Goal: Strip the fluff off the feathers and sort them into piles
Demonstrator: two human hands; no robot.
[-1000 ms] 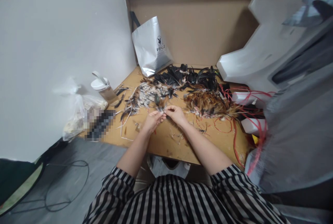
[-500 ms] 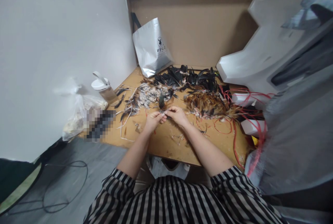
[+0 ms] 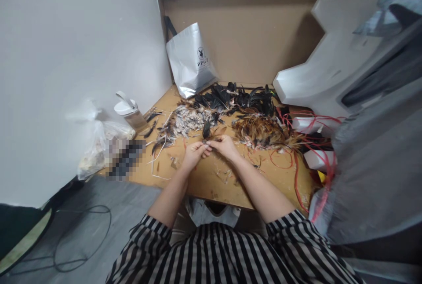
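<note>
My left hand and my right hand meet over the middle of the wooden table, fingertips pinched together on a small bunch of dark and brown feathers that stands up between them. Just beyond my hands lie three heaps: grey-white speckled feathers on the left, black feathers at the back, brown-orange feathers on the right.
A silver paper bag leans on the brown back board. A white-lidded jar and a clear plastic bag sit at the table's left edge. Red strings and white foam pieces crowd the right side.
The feather bunch between my fingers has been turned slightly and now shows a brown feather beside the dark one. My hands stay in nearly the same spot.
</note>
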